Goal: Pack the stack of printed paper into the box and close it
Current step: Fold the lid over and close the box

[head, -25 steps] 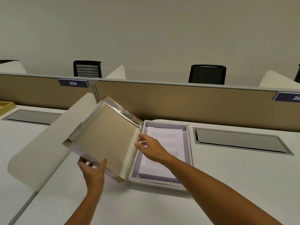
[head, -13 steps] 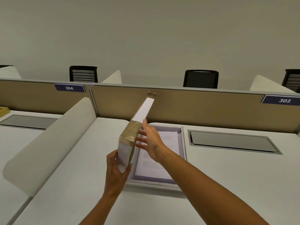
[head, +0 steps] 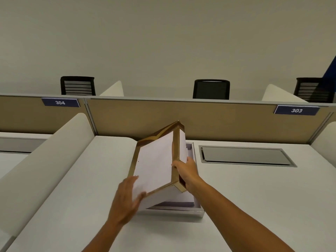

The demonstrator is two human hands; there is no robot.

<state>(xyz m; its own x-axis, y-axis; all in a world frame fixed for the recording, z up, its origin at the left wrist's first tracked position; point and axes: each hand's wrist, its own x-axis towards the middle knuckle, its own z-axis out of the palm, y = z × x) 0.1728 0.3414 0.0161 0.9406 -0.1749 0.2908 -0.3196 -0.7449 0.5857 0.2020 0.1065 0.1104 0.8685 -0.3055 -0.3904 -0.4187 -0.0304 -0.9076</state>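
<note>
A white box lid (head: 154,162) with gold edges hangs tilted over the open box base (head: 197,210), its top face toward me and its right side raised. My left hand (head: 126,200) grips the lid's near left corner. My right hand (head: 185,170) holds the lid's right edge from the side. The box base rests on the white desk and is mostly covered by the lid; only its near and right rims show. The printed paper inside is almost wholly hidden, with a white corner (head: 188,149) showing at the far right.
A curved white side divider (head: 45,160) runs along the left of the desk. The beige partition (head: 218,120) with labels 304 and 303 closes the back. A grey cable hatch (head: 245,156) lies flush in the desk to the right of the box.
The lid has swung from open at the left, through upright, to face-up and tilted over the box base. Both hands moved with it, and the paper is now covered.
</note>
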